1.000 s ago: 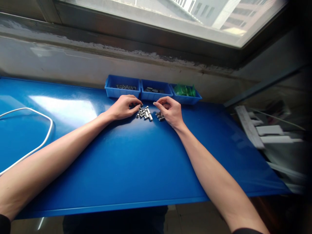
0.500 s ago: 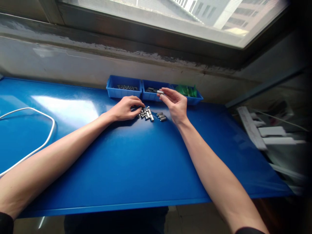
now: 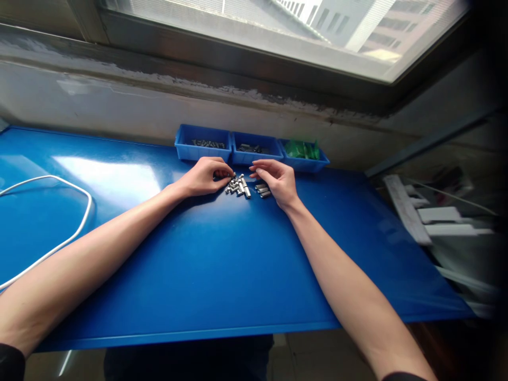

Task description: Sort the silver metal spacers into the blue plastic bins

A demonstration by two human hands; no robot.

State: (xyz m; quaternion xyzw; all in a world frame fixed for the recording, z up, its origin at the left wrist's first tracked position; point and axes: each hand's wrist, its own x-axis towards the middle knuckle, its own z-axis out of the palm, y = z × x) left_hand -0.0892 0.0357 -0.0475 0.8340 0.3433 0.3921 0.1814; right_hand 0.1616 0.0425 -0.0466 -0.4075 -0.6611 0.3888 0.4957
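The left hand (image 3: pixel 204 177) rests on the bench (image 3: pixel 222 264) at frame centre, fingers curled narrow, fingertips touching the left edge of a small pile of metal pins (image 3: pixel 237 186); whether a pin is pinched cannot be told. The right hand (image 3: pixel 275 180) lies just right of the pile, fingers half open and bent down over a few separate pins (image 3: pixel 262 189), with nothing visibly gripped.

Directly behind both hands, three blue bins stand side by side along the bench's far edge: the left bin (image 3: pixel 202 144) and middle bin (image 3: pixel 256 148) hold dark metal parts, the right bin (image 3: pixel 305 153) green parts. A white cable (image 3: pixel 79 219) loops at the left of the frame, well apart. A wide bare bench surface lies between the pile and the near edge. White strips (image 3: pixel 436 217) lie beyond the bench's right edge.
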